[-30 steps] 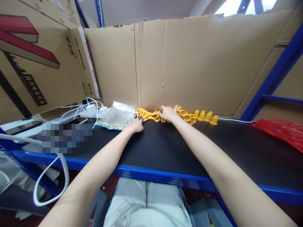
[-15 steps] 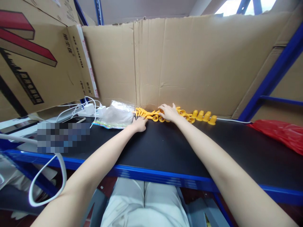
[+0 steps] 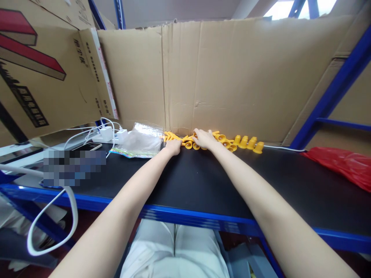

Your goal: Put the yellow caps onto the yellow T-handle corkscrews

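Because the yellow plastic pieces (image 3: 203,141) lie loose in a row against the cardboard wall (image 3: 232,77) at the worktop's (image 3: 203,181) far edge, a sideways sweep could well scatter them or knock the upright ones over. The right hand (image 3: 204,138) rests spread and open on the pile. The left hand (image 3: 173,147), loosely curled just left of it, seems to pinch something small, though I cannot tell for sure; the pieces look glossy, some long and stemmed, some short and cup-shaped.

The small plastic pieces (image 3: 228,143) are yellow-orange. The table top (image 3: 203,181) is black with a blue edge. The cardboard wall (image 3: 232,77) is plain brown. The bag (image 3: 342,164) is red, the chargers (image 3: 111,134) white, the trousers (image 3: 174,251) pale grey.
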`<action>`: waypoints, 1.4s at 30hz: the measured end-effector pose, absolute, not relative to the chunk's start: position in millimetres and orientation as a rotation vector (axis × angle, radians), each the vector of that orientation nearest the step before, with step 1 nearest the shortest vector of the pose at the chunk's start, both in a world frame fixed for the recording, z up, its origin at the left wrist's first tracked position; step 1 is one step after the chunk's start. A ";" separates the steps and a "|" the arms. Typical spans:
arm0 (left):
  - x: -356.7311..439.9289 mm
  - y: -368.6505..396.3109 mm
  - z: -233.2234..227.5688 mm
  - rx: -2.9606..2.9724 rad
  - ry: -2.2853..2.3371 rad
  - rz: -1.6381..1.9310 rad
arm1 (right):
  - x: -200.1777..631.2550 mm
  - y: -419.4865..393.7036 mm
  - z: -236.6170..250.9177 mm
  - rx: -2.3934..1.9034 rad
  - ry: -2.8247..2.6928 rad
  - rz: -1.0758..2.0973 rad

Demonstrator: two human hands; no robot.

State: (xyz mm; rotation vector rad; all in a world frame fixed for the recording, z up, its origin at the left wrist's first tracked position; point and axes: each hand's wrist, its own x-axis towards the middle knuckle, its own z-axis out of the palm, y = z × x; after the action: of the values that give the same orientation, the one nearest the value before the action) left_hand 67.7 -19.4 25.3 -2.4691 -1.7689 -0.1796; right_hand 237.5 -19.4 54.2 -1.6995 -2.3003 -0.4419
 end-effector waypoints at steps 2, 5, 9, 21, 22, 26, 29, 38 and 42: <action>66.5 -19.6 27.1 -2.485 -1.764 -0.226 | 235.4 -17.6 52.9 -1.698 -2.278 -0.442; 63.3 -21.6 33.1 -2.467 -1.773 -0.312 | 234.8 -15.4 51.7 -1.688 -2.221 -0.395; 57.9 -22.0 47.2 -2.388 -1.845 -0.338 | 237.2 -13.1 51.9 -1.657 -2.125 -0.306; 46.5 -34.6 100.1 -2.441 -1.950 -0.390 | 239.5 -10.9 63.1 -1.804 -2.137 -0.151; 46.0 -35.6 102.1 -2.459 -1.962 -0.401 | 239.0 -12.1 63.3 -1.810 -2.147 -0.183; 42.7 -38.3 107.7 -2.535 -2.037 -0.504 | 238.1 -17.4 62.1 -1.775 -2.216 -0.284; 38.5 -40.1 111.1 -2.589 -2.087 -0.651 | 239.0 -21.4 60.6 -1.732 -2.268 -0.326; 31.0 -58.9 100.6 -2.517 -2.165 -1.139 | 260.4 -43.6 68.8 -1.546 -2.293 -0.391; 32.9 -60.1 77.8 -2.558 -2.045 -1.296 | 303.1 -52.8 77.6 -1.469 -1.990 -0.385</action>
State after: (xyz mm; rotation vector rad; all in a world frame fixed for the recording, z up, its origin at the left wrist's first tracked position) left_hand 32.9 -60.1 77.8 -2.5576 -2.0445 -1.2956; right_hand 303.1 -52.8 77.6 -1.4692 -1.9901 -0.3855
